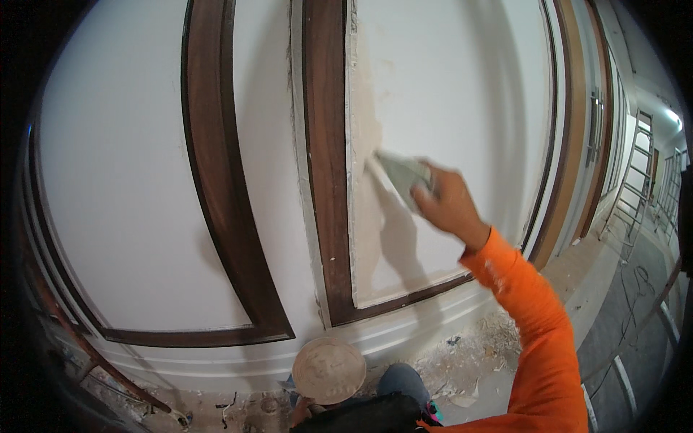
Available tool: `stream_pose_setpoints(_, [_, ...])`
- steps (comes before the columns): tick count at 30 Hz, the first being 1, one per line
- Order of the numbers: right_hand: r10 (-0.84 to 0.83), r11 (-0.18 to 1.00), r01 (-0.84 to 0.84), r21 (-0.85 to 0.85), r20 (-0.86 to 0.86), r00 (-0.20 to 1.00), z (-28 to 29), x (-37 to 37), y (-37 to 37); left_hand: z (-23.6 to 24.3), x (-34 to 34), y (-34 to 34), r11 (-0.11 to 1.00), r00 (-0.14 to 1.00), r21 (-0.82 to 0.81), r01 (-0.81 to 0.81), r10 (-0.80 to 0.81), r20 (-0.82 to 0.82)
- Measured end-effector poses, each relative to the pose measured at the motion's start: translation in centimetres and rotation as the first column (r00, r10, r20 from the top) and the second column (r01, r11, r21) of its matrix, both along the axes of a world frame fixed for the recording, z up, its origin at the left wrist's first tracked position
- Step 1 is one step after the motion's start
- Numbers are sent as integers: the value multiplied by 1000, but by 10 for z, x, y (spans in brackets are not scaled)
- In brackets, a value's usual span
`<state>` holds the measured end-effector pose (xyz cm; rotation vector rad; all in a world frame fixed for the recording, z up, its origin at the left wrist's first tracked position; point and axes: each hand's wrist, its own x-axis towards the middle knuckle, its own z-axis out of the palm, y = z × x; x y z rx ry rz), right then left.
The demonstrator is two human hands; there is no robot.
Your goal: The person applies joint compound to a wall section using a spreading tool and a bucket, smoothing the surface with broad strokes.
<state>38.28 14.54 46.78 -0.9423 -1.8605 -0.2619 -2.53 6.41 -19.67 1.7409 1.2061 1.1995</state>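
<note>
My right hand (449, 200) grips a wide, grey-green putty knife (401, 175), its handle mostly hidden by my fingers. The blade's far edge is at the white wall panel (447, 86), near a beige putty strip (367, 216) beside the dark wood frame (328, 159); whether it touches cannot be told. Low in front of me, a round, beige-smeared container (330, 370) rests over my left hand (302, 411). Only part of that hand shows, closed at the container's lower left side.
Another brown-framed panel (144, 180) stands to the left. Debris (469, 346) litters the floor along the skirting. A thin brown pole (108, 364) slants at lower left. Ladders (635, 166) and loose cables (639, 289) lie off to the right, past a door handle (593, 126).
</note>
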Motion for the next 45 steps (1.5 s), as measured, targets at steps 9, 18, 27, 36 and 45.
stream_pose_setpoints(9, [-261, 901, 269, 341, -70, 963, 37, -80, 43, -6, 4, -4, 1000, 1000, 6, -4, 4, 6])
stream_pose_setpoints(18, [-327, 931, 325, 166, -15, 945, 24, -156, 45, -8, -3, 0, 1000, 1000, 6, 6, -6, -5])
stream_pose_setpoints(27, [-347, 845, 228, 483, 172, 922, 85, -21, 27, -8, -7, 2, 1000, 1000, 22, -15, 15, -9])
stream_pose_setpoints(36, [-447, 698, 130, 704, 287, 847, 144, -13, 89, -19, 2, -1, 998, 1000, 58, 2, -1, -16])
stream_pose_setpoints(45, [-457, 845, 165, 508, 527, 716, -36, -11, 68, -23, 2, -14, 971, 992, 234, 38, -8, -126])
